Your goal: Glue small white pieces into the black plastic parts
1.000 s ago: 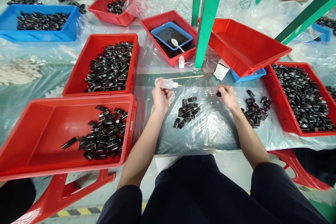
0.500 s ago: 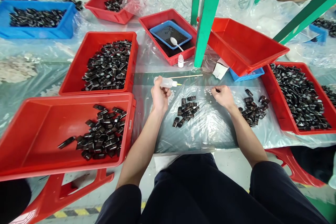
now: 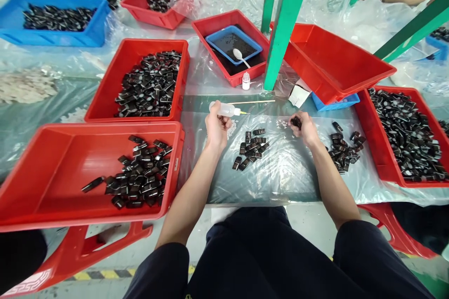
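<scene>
Now drawn slightly back from the white bits [image 3: 281, 123], the right hand [image 3: 304, 129] pinches a black piece [image 3: 296, 122], its long axis hard to tell; the left hand [image 3: 216, 127] clasps the bottle [image 3: 226, 109], nozzle [image 3: 243, 112] pointing rightward, towards that piece.

The one camera, worn on your head, looks forward and down past your dark clothing [image 3: 259, 257], near enough to hold your left hand [image 3: 216, 128] and right hand [image 3: 306, 130] mid-view, and takes in the surface [image 3: 277, 177] out to its far edge.
</scene>
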Demonstrator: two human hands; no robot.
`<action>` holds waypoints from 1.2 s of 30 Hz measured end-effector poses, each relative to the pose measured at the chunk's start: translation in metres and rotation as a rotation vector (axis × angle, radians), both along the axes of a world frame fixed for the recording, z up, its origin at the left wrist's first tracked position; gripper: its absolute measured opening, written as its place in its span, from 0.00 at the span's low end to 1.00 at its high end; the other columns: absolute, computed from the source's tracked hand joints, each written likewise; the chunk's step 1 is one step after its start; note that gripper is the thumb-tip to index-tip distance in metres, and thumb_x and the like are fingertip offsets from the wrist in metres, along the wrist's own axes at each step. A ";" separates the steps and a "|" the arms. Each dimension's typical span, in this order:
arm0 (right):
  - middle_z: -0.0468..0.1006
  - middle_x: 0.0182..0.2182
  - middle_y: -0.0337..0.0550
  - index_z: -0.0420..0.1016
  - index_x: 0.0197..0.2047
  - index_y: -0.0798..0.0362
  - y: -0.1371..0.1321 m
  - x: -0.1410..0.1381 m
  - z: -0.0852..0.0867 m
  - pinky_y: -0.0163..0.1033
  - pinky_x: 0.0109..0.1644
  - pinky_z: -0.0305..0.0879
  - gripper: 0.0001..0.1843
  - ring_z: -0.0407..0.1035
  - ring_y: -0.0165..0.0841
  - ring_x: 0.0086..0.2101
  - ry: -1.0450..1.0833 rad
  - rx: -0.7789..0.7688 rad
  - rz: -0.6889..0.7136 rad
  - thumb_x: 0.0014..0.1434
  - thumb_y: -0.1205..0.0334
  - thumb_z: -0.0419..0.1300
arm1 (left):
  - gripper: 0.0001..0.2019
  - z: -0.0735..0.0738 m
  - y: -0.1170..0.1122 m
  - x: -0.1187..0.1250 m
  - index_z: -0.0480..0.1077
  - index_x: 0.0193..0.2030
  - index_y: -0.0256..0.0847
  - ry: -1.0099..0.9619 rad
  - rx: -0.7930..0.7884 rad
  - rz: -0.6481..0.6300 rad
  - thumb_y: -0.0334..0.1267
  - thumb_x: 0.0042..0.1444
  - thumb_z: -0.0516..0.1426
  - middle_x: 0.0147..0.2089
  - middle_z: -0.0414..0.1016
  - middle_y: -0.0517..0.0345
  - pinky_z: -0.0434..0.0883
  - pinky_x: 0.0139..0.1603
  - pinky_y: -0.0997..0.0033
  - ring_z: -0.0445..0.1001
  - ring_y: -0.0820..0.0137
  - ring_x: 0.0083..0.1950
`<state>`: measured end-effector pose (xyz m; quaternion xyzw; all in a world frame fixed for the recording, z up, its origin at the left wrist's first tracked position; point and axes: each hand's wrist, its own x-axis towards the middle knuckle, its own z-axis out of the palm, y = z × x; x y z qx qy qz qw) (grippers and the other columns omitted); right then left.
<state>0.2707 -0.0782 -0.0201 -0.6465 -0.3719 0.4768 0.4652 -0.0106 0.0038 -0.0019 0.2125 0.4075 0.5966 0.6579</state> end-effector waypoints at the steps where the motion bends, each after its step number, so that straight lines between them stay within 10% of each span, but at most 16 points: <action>1: 0.58 0.20 0.33 0.68 0.31 0.46 0.000 -0.003 0.005 0.35 0.21 0.43 0.26 0.42 0.28 0.20 0.150 -0.042 0.012 0.69 0.34 0.58 | 0.22 0.000 0.000 0.000 0.69 0.29 0.43 -0.002 0.001 -0.001 0.50 0.62 0.73 0.23 0.64 0.66 0.54 0.20 0.77 0.56 0.79 0.21; 5: 0.65 0.27 0.34 0.74 0.37 0.49 -0.004 -0.018 0.025 0.32 0.19 0.41 0.13 0.42 0.25 0.20 0.506 -0.061 0.049 0.56 0.49 0.65 | 0.21 0.000 -0.001 0.001 0.69 0.30 0.43 -0.007 -0.014 -0.010 0.49 0.64 0.72 0.23 0.62 0.67 0.54 0.21 0.77 0.56 0.79 0.21; 11: 0.78 0.38 0.37 0.84 0.49 0.46 -0.016 -0.036 0.039 0.29 0.22 0.57 0.23 0.61 0.26 0.28 0.538 -0.063 0.014 0.47 0.64 0.73 | 0.21 0.004 -0.001 -0.001 0.69 0.30 0.42 -0.012 -0.073 -0.023 0.50 0.67 0.70 0.23 0.63 0.66 0.53 0.21 0.76 0.54 0.79 0.21; 19: 0.87 0.50 0.45 0.87 0.55 0.42 -0.027 -0.050 0.040 0.29 0.19 0.57 0.35 0.77 0.31 0.32 0.349 -0.034 -0.070 0.45 0.44 0.88 | 0.24 0.014 -0.006 -0.002 0.70 0.29 0.40 -0.096 -0.141 -0.141 0.53 0.70 0.66 0.21 0.57 0.68 0.51 0.22 0.77 0.51 0.80 0.21; 36: 0.58 0.23 0.28 0.84 0.41 0.49 -0.019 -0.045 0.030 0.32 0.22 0.48 0.31 0.49 0.23 0.21 0.317 -0.060 -0.035 0.45 0.39 0.87 | 0.23 -0.007 -0.001 -0.001 0.71 0.32 0.40 -0.173 -0.087 -0.203 0.55 0.66 0.69 0.24 0.56 0.68 0.46 0.26 0.70 0.50 0.79 0.23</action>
